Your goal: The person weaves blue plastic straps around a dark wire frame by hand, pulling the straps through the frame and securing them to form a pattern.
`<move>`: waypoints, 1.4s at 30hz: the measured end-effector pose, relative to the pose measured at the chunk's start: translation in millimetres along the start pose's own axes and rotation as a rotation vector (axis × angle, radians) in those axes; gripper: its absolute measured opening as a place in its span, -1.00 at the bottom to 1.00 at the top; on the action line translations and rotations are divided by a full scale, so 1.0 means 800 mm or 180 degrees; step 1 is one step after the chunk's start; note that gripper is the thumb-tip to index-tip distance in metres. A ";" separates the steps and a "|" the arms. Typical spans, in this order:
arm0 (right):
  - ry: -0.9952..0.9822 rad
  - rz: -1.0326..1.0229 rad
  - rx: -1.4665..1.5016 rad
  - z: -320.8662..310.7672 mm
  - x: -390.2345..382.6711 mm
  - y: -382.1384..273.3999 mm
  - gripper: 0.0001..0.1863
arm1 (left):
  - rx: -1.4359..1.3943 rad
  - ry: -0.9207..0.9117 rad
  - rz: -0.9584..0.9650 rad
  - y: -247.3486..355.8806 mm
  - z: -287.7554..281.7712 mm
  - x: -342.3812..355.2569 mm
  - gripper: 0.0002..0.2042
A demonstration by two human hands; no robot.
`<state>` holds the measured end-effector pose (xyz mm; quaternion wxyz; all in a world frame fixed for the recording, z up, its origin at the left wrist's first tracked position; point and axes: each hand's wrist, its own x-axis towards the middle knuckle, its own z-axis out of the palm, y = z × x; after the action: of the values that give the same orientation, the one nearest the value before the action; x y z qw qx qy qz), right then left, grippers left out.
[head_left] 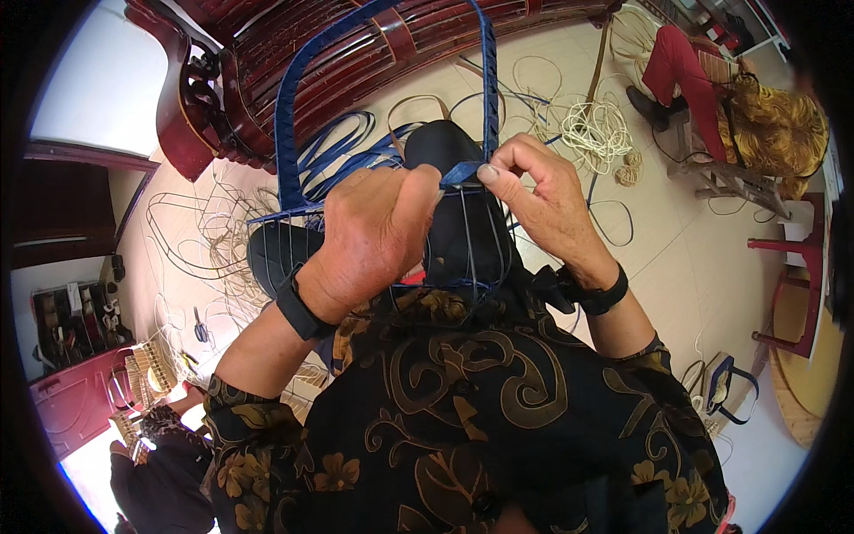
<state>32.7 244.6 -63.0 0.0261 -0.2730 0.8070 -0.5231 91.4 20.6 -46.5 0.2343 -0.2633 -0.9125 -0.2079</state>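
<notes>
On my lap rests a wire-frame basket [469,233] with a tall arched handle [286,133] wrapped in blue strip. A flat blue strip [463,172] is folded over the basket's rim between my two hands. My right hand [550,198] pinches the strip's right end between thumb and index finger. My left hand [378,218] is closed at the rim, its thumb and curled index finger against the strip's left end; the back of the hand hides its other fingers. Thin dark wires hang below the rim.
A dark red wooden bench [356,71] stands ahead. Loops of blue strip [342,156], a pale cord tangle [596,138] and thin wire coils [209,236] lie on the floor. Scissors [200,327] lie at left. A person [765,125] sits at right, another person [165,472] at lower left.
</notes>
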 end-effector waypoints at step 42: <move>0.0178 -0.2183 -0.1702 -0.003 -0.005 -0.059 -0.74 | -0.2521 -0.1464 -0.1126 -0.033 -0.033 0.027 -0.81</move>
<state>55.1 233.9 -22.7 -0.2426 -0.5081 0.7771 -0.2813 67.8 -5.0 -20.5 -0.1303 -0.2123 -0.8221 -0.5119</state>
